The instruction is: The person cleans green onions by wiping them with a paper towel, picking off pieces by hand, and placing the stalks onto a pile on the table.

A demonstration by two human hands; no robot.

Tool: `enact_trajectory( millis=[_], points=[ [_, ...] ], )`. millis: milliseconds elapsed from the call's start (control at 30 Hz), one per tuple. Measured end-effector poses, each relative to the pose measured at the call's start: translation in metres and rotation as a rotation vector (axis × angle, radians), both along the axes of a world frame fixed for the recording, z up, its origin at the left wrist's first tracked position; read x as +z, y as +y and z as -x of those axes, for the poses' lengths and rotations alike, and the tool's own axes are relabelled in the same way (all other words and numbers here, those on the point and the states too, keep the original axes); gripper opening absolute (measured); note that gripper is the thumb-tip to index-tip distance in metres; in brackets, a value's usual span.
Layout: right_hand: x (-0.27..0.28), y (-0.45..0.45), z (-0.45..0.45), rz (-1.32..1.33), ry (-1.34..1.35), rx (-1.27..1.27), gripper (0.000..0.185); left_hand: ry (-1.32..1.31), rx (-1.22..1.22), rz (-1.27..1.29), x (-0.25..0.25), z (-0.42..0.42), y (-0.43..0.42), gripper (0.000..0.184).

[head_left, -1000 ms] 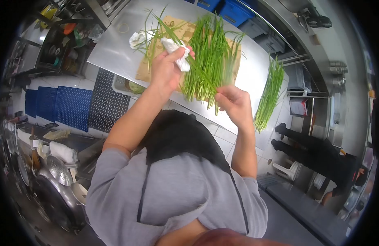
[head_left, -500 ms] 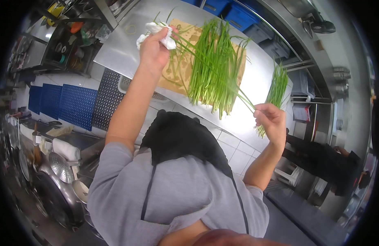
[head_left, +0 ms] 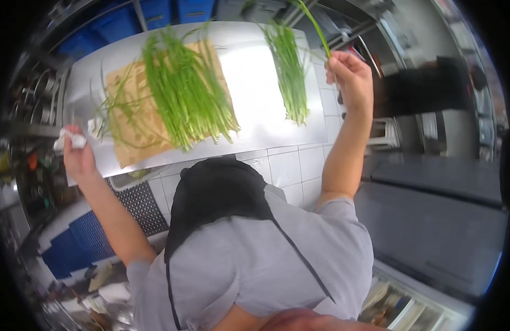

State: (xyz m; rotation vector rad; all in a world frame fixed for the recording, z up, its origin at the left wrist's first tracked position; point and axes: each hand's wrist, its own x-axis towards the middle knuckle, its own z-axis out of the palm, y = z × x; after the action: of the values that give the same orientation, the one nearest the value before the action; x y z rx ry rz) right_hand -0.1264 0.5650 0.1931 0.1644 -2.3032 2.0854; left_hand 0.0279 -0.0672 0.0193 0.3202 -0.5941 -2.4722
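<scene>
At the left end of the metal table, my left hand (head_left: 78,154) is closed on a crumpled white cloth (head_left: 71,140). My right hand (head_left: 351,77), raised beyond the table's right side, pinches a few long green stalks (head_left: 317,26) that point up. A large bunch of green stalks (head_left: 186,99) lies on brown paper (head_left: 150,118), with loose thin leaves (head_left: 120,105) to its left. Nearer my right hand, a smaller green bunch (head_left: 291,77) rests on the bare metal. Another white wad (head_left: 95,127) sits by the paper's left edge.
The metal table (head_left: 249,71) spans the front. Blue bins (head_left: 114,25) stand behind it. A person in dark clothes (head_left: 426,88) is at the right, blurred. Grey counters (head_left: 431,231) are at the lower right, and dark perforated mats (head_left: 139,209) lie at the left.
My hands have moved far apart, the left with the cloth to the left, the right up with the stalks, which are now clear of the large bunch. The view has turned.
</scene>
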Motion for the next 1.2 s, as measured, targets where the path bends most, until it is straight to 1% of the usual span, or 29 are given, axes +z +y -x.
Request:
enact_trajectory(
  millis=[100, 167, 200, 267, 300, 333, 400, 500, 600, 667, 733, 800, 833, 933, 1000, 1067, 1133, 1167, 1200],
  points=[
    [-0.026, 0.020, 0.015, 0.121, 0.016, -0.164, 0.020, -0.084, 0.023, 0.064, 0.010, -0.008, 0.022, 0.030],
    [-0.059, 0.025, 0.022, 0.127, -0.029, -0.268, 0.019, -0.051, -0.036, 0.073, 0.016, -0.011, 0.047, 0.031],
    [-0.085, 0.031, 0.027, 0.072, -0.039, -0.290, 0.015, -0.034, -0.061, 0.079, 0.018, -0.013, 0.055, 0.031],
    [-0.127, 0.033, 0.023, -0.185, -0.149, -0.409, 0.011, 0.003, -0.160, 0.039, 0.011, -0.015, 0.062, 0.035],
    [-0.152, 0.038, 0.021, -0.395, -0.157, -0.489, 0.014, 0.021, -0.210, 0.019, 0.008, -0.015, 0.066, 0.037],
    [-0.157, 0.033, 0.010, -0.563, -0.206, -0.567, 0.017, -0.006, -0.208, 0.018, 0.015, -0.016, 0.078, 0.035],
    [-0.161, 0.026, -0.009, -0.646, -0.163, -0.586, 0.019, -0.067, -0.204, 0.019, 0.028, -0.019, 0.101, 0.033],
    [-0.166, 0.025, -0.022, -0.692, -0.151, -0.547, 0.017, -0.002, -0.304, -0.004, 0.039, -0.020, 0.115, 0.034],
    [-0.164, 0.022, -0.026, -0.981, -0.075, -0.497, 0.015, 0.014, -0.296, -0.064, 0.030, -0.014, 0.113, 0.034],
    [-0.170, 0.024, -0.024, -1.060, -0.032, -0.429, 0.016, 0.121, -0.323, -0.144, 0.033, -0.011, 0.125, 0.037],
    [-0.162, 0.012, -0.025, -1.090, 0.182, -0.452, 0.017, 0.135, -0.361, -0.057, 0.037, -0.011, 0.128, 0.037],
    [-0.133, -0.025, -0.036, -0.945, 0.152, -0.359, 0.016, -0.064, -0.193, -0.080, 0.049, -0.015, 0.139, 0.039],
    [-0.125, -0.043, -0.039, -0.876, 0.133, -0.326, 0.016, -0.077, -0.186, -0.080, 0.051, -0.018, 0.143, 0.040],
    [-0.131, -0.110, -0.055, -0.641, 0.151, 0.056, 0.016, -0.090, -0.202, -0.103, 0.050, -0.024, 0.144, 0.044],
    [-0.140, -0.157, -0.068, -0.593, 0.182, 0.291, 0.015, -0.070, -0.238, -0.133, 0.039, -0.028, 0.143, 0.049],
    [-0.146, -0.200, -0.082, -0.598, 0.116, 0.456, 0.013, -0.084, -0.222, -0.119, 0.033, -0.035, 0.140, 0.049],
    [-0.152, -0.228, -0.089, -0.756, 0.172, 0.562, 0.012, -0.093, -0.186, -0.118, 0.037, -0.040, 0.145, 0.048],
    [-0.154, -0.239, -0.092, -0.834, 0.203, 0.612, 0.012, -0.127, -0.127, -0.145, 0.042, -0.042, 0.147, 0.046],
    [-0.157, -0.246, -0.096, -0.831, 0.246, 0.597, 0.011, -0.140, -0.095, -0.152, 0.048, -0.045, 0.150, 0.044]
  ],
)
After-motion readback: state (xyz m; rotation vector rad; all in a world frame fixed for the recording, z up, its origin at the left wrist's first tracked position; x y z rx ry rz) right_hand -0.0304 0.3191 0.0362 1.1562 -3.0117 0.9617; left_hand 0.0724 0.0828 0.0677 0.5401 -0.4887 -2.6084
